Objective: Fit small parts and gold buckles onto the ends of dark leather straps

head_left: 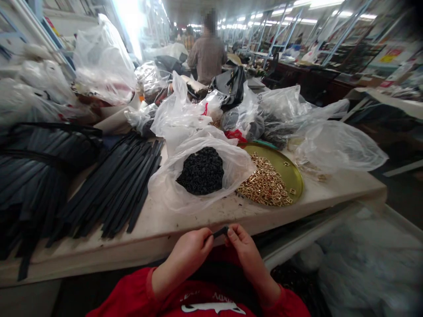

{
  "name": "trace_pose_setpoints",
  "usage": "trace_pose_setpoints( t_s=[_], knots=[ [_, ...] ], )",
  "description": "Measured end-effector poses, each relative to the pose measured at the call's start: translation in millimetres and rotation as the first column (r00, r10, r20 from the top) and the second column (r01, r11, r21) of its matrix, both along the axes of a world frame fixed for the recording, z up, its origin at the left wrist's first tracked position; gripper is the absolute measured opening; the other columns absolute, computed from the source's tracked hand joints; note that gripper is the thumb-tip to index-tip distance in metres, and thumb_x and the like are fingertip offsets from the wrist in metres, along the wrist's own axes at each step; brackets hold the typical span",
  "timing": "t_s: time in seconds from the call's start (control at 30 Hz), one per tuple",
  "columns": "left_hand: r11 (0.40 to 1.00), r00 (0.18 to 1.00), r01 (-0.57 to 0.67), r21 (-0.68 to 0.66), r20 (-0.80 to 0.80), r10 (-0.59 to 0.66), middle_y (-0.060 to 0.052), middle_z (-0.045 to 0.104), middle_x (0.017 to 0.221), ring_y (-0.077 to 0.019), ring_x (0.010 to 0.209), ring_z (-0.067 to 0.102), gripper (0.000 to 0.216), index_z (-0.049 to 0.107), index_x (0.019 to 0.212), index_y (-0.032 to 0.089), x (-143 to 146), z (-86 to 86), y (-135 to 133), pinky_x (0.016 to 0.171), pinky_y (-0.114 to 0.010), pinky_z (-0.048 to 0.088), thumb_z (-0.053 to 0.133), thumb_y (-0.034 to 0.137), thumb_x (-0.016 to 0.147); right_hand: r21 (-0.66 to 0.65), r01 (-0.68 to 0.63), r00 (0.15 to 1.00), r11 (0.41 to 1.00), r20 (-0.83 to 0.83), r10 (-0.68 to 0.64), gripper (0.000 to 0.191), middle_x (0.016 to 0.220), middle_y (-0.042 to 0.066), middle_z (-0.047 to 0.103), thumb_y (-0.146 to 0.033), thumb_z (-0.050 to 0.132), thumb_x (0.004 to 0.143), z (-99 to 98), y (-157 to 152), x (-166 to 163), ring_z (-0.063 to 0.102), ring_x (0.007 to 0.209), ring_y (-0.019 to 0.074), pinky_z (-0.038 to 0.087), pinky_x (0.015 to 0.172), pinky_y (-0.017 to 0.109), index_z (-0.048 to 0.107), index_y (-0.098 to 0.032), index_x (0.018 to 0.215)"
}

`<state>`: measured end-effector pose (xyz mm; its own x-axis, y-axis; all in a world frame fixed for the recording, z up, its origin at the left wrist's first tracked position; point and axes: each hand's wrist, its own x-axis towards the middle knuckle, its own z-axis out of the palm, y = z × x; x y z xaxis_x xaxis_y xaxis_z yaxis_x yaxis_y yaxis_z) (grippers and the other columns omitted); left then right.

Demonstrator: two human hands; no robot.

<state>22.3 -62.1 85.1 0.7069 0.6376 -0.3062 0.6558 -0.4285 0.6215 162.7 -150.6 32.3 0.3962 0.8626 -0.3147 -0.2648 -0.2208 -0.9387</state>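
Black and small, the strap piece (220,231) sits at the bottom centre of the frame, pinched at its ends between the fingertips of the left hand (187,255) and the right hand (243,247). Just above lie a clear bag of black loops (202,171) and a brass tray of gold buckles (291,172).

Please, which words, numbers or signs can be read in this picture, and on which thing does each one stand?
None can be read for certain.
White lettering on the red garment: blurred.
Dark marks on a plastic bag: too small.
Yellow sign and red label on the shelves at right: blurred.
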Motion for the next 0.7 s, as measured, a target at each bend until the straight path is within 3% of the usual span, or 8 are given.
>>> trace_pose_setpoints(
  t_s=[0.07, 0.13, 0.23, 0.37, 0.43, 0.5, 0.6, 0.7],
  knots=[
    [0.998, 0.998, 0.048, 0.051, -0.043, -0.046, -0.002, 0.059, 0.063, -0.0143, 0.057, 0.050, 0.028, 0.056, 0.069, 0.018, -3.0, -3.0, -0.1, 0.051, -0.026, 0.024, 0.035, 0.028, 0.083, 0.029, -0.001, 0.982, 1.000, 0.187, -0.004, 0.023, 0.068, -0.001, 0.056, -0.042, 0.061, 0.074, 1.0, -2.3, 0.0, 0.050, 0.066, 0.0135, 0.038, 0.064, 0.025, 0.058, -0.019, 0.073],
    [0.995, 0.995, 0.088, 0.052, -0.051, -0.086, -0.002, 0.058, 0.062, -0.0137, 0.056, 0.048, 0.028, 0.056, 0.067, 0.018, -5.2, -5.0, -0.3, 0.051, -0.026, 0.022, 0.036, 0.028, 0.082, 0.036, -0.006, 0.975, 0.999, 0.223, -0.002, 0.021, 0.072, 0.000, 0.058, -0.039, 0.064, 0.071, 2.5, -4.6, -0.7, 0.053, 0.070, 0.0145, 0.040, 0.067, 0.026, 0.058, -0.019, 0.072],
    [0.996, 0.997, 0.074, -0.045, -0.024, -0.075, -0.001, 0.056, 0.060, -0.0123, 0.054, 0.046, 0.028, 0.055, 0.064, 0.017, -4.3, -6.2, -2.4, 0.049, -0.024, 0.023, 0.036, 0.028, 0.081, -0.005, -0.034, 0.999, 0.999, -0.038, 0.034, 0.023, 0.069, -0.003, 0.055, -0.037, 0.068, 0.068, 4.1, -7.3, -3.5, 0.053, 0.062, 0.0114, 0.042, 0.059, 0.024, 0.056, -0.021, 0.080],
    [0.944, 0.999, 0.009, -0.331, 0.044, 0.006, 0.002, 0.051, 0.054, -0.0102, 0.047, 0.044, 0.031, 0.052, 0.064, 0.016, -1.9, -5.7, -5.2, 0.044, -0.021, 0.026, 0.033, 0.032, 0.081, -0.056, -0.138, 0.950, 0.989, -0.288, 0.116, 0.032, 0.068, -0.004, 0.056, -0.035, 0.069, 0.068, 3.8, -7.8, -6.5, 0.052, 0.057, 0.0089, 0.043, 0.056, 0.022, 0.056, -0.022, 0.094],
    [0.892, 0.996, 0.009, -0.451, 0.083, 0.033, 0.002, 0.052, 0.054, -0.0094, 0.045, 0.044, 0.031, 0.051, 0.066, 0.016, -7.0, -3.8, -3.1, 0.043, -0.020, 0.029, 0.032, 0.035, 0.082, -0.084, -0.147, 0.937, 0.986, -0.332, 0.111, 0.028, 0.063, -0.004, 0.056, -0.035, 0.069, 0.068, 4.5, -5.8, -4.5, 0.050, 0.053, 0.0082, 0.041, 0.053, 0.021, 0.058, -0.020, 0.089],
    [0.853, 0.993, 0.018, -0.521, 0.106, 0.044, 0.002, 0.054, 0.056, -0.0090, 0.045, 0.045, 0.031, 0.050, 0.069, 0.016, -18.5, -0.6, 2.0, 0.043, -0.019, 0.032, 0.033, 0.038, 0.082, -0.081, -0.065, 0.940, 0.995, -0.340, 0.033, 0.026, 0.059, -0.005, 0.054, -0.035, 0.070, 0.066, 7.0, -1.8, 0.3, 0.047, 0.049, 0.0074, 0.038, 0.049, 0.019, 0.058, -0.019, 0.083],
    [0.808, 0.994, -0.015, -0.589, 0.080, 0.076, 0.002, 0.055, 0.056, -0.0084, 0.044, 0.045, 0.030, 0.048, 0.070, 0.016, -41.0, 4.1, 11.6, 0.042, -0.019, 0.032, 0.037, 0.041, 0.081, -0.038, 0.044, 0.956, 0.998, -0.289, -0.053, 0.025, 0.056, -0.005, 0.050, -0.036, 0.070, 0.064, 12.4, 6.0, 8.5, 0.042, 0.047, 0.0071, 0.034, 0.046, 0.019, 0.059, -0.018, 0.077],
    [0.754, 0.990, -0.065, -0.654, 0.054, 0.132, 0.004, 0.052, 0.053, -0.0075, 0.042, 0.043, 0.028, 0.046, 0.071, 0.016, -55.7, 5.4, 16.7, 0.042, -0.018, 0.031, 0.039, 0.042, 0.080, -0.015, 0.056, 0.974, 0.998, -0.221, -0.058, 0.025, 0.055, -0.006, 0.049, -0.037, 0.070, 0.065, 14.8, 12.6, 11.4, 0.040, 0.047, 0.0073, 0.032, 0.046, 0.019, 0.059, -0.018, 0.077]
  ],
)
